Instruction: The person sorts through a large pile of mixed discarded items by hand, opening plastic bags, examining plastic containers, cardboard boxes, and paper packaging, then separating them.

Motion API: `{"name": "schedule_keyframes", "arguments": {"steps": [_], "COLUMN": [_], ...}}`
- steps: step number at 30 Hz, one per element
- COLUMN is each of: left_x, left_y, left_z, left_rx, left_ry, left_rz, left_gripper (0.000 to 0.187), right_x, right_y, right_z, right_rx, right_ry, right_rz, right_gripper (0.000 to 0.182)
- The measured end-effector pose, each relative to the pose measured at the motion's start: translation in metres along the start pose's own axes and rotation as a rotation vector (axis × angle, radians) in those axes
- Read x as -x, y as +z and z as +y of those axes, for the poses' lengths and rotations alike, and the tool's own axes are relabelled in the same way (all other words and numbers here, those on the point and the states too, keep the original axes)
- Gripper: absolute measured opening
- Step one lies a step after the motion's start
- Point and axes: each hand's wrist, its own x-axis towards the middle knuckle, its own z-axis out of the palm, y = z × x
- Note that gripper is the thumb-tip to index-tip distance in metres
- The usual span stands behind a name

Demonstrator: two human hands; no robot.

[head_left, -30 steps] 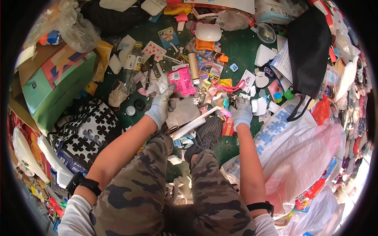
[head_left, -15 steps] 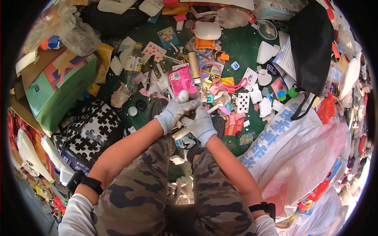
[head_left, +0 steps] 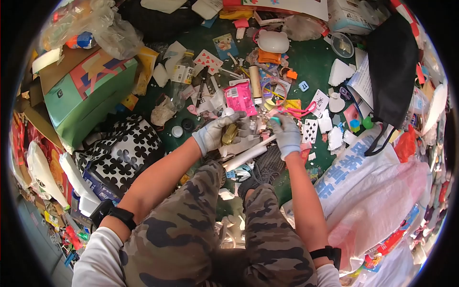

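My left hand [head_left: 216, 132], in a pale glove, is curled round a small yellowish translucent object [head_left: 230, 134]. A round white piece [head_left: 228, 112] shows at its thumb side. My gloved right hand [head_left: 288, 136] is apart to the right, its fingers bent together beside a small teal piece [head_left: 275, 120]; I cannot tell what they hold. Beyond the hands lies a pink packet [head_left: 240, 97] with a barcode label. A white tube-like piece [head_left: 245, 158] lies between and below the hands, over a dark shoe [head_left: 267, 165].
Mixed scraps cover the green floor [head_left: 306, 52]. A green box [head_left: 95, 98] and a clover-print bag [head_left: 125, 148] stand left. To the right are playing cards [head_left: 310, 131], a black cloth bag [head_left: 393, 67] and a large white sack [head_left: 354, 167].
My hands were close together and have moved apart, the left one to the left, the right one to the right. The yellowish object now shows in my left hand. The whole view has shifted.
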Motion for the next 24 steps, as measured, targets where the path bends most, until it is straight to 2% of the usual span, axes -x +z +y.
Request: {"name": "schedule_keyframes", "arguments": {"steps": [1, 2, 3, 4, 6, 7, 9, 10, 12, 13, 15, 16, 20, 21, 22, 24], "left_x": [0.001, 0.002, 0.004, 0.003, -0.003, -0.002, 0.003, 0.003, 0.003, 0.003, 0.005, 0.008, 0.002, 0.0, -0.002, -0.005], "left_y": [0.0, 0.001, 0.004, 0.005, 0.01, 0.016, 0.009, -0.001, -0.015, -0.018, -0.02, -0.018, -0.023, -0.023, -0.024, -0.029], "left_z": [0.001, 0.0, 0.0, -0.002, -0.007, -0.007, -0.006, -0.006, -0.004, -0.002, 0.0, 0.002, -0.001, -0.002, -0.002, 0.0], "left_rx": [0.001, -0.014, -0.03, -0.03, 0.068, 0.091, 0.075, 0.073, 0.055, 0.055, 0.045, 0.067, 0.121, 0.019, -0.081, -0.056], "left_ry": [0.004, -0.011, -0.026, -0.022, -0.139, -0.136, -0.118, -0.113, -0.16, -0.156, -0.147, -0.172, -0.187, -0.146, -0.105, -0.099], "left_rz": [0.002, -0.033, -0.066, -0.064, -0.027, -0.046, -0.071, -0.071, -0.136, -0.136, -0.197, -0.158, -0.14, -0.051, 0.038, 0.03], "left_gripper": [0.059, 0.059, 0.059, 0.059, 0.06, 0.058, 0.051, 0.051, 0.042, 0.042, 0.035, 0.033, 0.032, 0.034, 0.036, 0.039], "right_x": [0.0, 0.006, 0.012, 0.018, 0.026, 0.023, 0.01, -0.002, -0.028, -0.035, -0.045, -0.046, -0.059, -0.058, -0.056, -0.045], "right_y": [0.002, 0.005, -0.002, -0.011, -0.011, -0.025, -0.008, -0.01, -0.018, -0.02, -0.02, -0.018, -0.003, -0.006, -0.009, -0.005], "right_z": [0.004, 0.006, -0.01, -0.029, -0.051, -0.073, -0.056, -0.051, -0.041, -0.039, -0.037, -0.043, -0.026, -0.028, -0.029, -0.026], "right_rx": [-0.39, -0.611, -0.612, -0.701, -0.836, -0.88, -0.524, -0.525, 0.02, 0.02, 0.363, 0.489, 0.366, 0.363, 0.149, -0.323], "right_ry": [0.238, 0.332, 0.331, 0.285, 0.182, 0.288, 0.141, 0.136, 0.027, 0.024, -0.039, -0.129, -0.099, -0.101, -0.012, 0.213], "right_rz": [0.014, 0.062, 0.059, -0.063, -0.279, -0.4, -0.128, -0.127, 0.023, 0.023, -0.164, -0.093, -0.159, -0.16, -0.19, -0.22], "right_gripper": [0.022, 0.021, 0.021, 0.023, 0.027, 0.032, 0.043, 0.043, 0.05, 0.05, 0.049, 0.051, 0.052, 0.052, 0.052, 0.046]}}
